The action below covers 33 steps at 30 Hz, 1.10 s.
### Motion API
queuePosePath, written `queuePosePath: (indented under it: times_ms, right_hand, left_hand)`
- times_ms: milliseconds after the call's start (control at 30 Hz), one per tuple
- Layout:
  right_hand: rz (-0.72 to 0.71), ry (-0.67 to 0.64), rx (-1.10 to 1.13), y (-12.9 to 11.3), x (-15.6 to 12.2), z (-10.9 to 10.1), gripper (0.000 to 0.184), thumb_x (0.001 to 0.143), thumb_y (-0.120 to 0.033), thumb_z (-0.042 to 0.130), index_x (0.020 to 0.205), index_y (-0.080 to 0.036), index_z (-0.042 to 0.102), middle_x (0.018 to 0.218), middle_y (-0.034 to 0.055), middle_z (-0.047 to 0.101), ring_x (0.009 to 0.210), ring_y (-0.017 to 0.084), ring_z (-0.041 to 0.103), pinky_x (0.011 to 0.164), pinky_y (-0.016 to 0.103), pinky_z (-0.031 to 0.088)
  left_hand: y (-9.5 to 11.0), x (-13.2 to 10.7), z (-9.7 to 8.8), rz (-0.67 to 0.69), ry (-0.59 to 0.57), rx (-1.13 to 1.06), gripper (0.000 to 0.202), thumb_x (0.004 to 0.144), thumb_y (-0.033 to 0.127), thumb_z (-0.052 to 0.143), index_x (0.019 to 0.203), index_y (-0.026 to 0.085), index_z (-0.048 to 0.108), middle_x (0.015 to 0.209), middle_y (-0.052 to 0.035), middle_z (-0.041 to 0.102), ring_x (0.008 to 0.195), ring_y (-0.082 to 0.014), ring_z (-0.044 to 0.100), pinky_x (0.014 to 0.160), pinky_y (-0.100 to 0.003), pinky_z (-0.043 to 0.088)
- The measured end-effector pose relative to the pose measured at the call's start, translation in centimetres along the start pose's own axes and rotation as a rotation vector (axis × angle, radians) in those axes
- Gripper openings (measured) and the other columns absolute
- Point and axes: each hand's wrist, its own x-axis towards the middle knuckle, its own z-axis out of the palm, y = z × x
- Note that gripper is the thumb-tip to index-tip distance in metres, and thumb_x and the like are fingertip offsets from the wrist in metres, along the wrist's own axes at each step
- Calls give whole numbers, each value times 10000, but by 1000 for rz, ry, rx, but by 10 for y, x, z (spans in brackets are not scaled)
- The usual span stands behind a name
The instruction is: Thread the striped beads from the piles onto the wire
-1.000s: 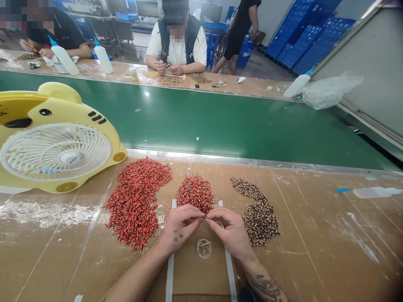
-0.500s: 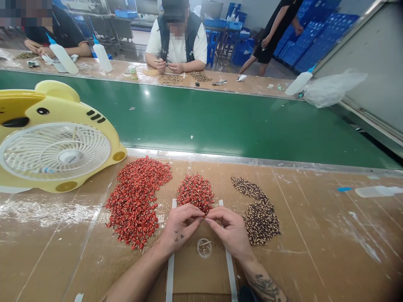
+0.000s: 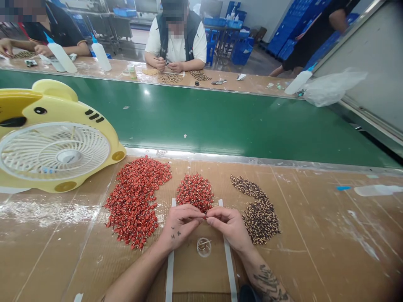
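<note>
- While the left hand [image 3: 180,224] and right hand [image 3: 228,224] meet above a cardboard sheet [image 3: 201,281], their thumbs and forefingers are closed together, pinching a tiny red piece [image 3: 206,217] between them.
- That piece sits midway between the hands, just below the smaller red heap. Its long axis seems to lie left to right, but it is too small to tell which way its ends point.
- Nearest the left hand lies a large red heap [image 3: 132,201] of striped pieces, and a smaller red heap [image 3: 195,193] sits just ahead of the fingers.
- Just beside the right hand lies a dark speckled heap [image 3: 260,218].
- Below the hands, a small clear round cup [image 3: 204,247] stands between two white strips [image 3: 170,268].
- Further left stands a yellow desk fan [image 3: 53,147]; beyond it runs a green conveyor belt [image 3: 220,121], with a co-worker [image 3: 176,42] working across it.
</note>
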Motion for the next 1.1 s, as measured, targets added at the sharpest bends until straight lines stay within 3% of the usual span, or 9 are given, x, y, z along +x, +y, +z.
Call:
queuePosePath:
  times_ms: [233, 400, 633, 767, 867, 1000, 1100]
  right_hand:
    - [28, -123, 22, 3, 2, -4, 182, 768, -327, 771, 661, -179, 766, 672, 46, 718, 634, 162, 627, 603, 265, 496]
    - [51, -141, 33, 6, 2, -4, 220, 780, -356, 762, 662, -170, 759, 662, 42, 711, 611, 154, 617, 592, 259, 487]
    - [-32, -110, -3, 12, 2, 2, 204, 827, -350, 723, 757, -161, 758, 755, 56, 732, 701, 169, 659, 667, 266, 524]
    - [-171, -4, -91, 10, 1, -1, 171, 852, -325, 690, 865, -171, 765, 887, 86, 753, 829, 202, 686, 758, 296, 541]
    - [-240, 47, -155, 9, -1, -8, 176, 872, -314, 662, 799, -177, 745, 814, 74, 747, 775, 197, 676, 727, 292, 532]
    - [-282, 3, -216, 8, -3, -14, 200, 893, -295, 632, 752, -176, 710, 770, 58, 727, 720, 183, 656, 691, 283, 507]
    - [-304, -48, -251, 7, -6, -15, 214, 908, -277, 612, 741, -173, 695, 762, 51, 712, 708, 170, 645, 691, 275, 492]
  left_hand:
    - [3, -1, -2, -66, -61, -30, 158, 799, 134, 693, 848, 206, 826, 774, -77, 760, 679, -170, 678, 627, -255, 507]
    - [1, -1, -2, -74, -73, 12, 173, 794, 114, 687, 853, 199, 826, 750, -76, 751, 653, -163, 661, 604, -247, 485]
    - [1, 0, -4, 35, -34, 79, 152, 815, 129, 669, 847, 186, 807, 788, -75, 760, 700, -170, 689, 641, -250, 521]
    - [6, 8, -9, 96, 104, 248, 145, 857, 151, 640, 869, 191, 779, 838, -66, 764, 758, -173, 693, 696, -262, 532]
    - [8, 22, -9, 92, 162, 416, 156, 882, 164, 617, 889, 214, 764, 888, -55, 768, 786, -176, 695, 695, -263, 525]
    - [10, 44, -5, 139, 91, 647, 196, 879, 126, 595, 937, 224, 755, 894, -46, 775, 808, -193, 691, 762, -301, 519]
    - [13, 52, -14, 118, 44, 844, 200, 889, 155, 581, 983, 220, 745, 933, -56, 767, 849, -220, 671, 800, -336, 507]
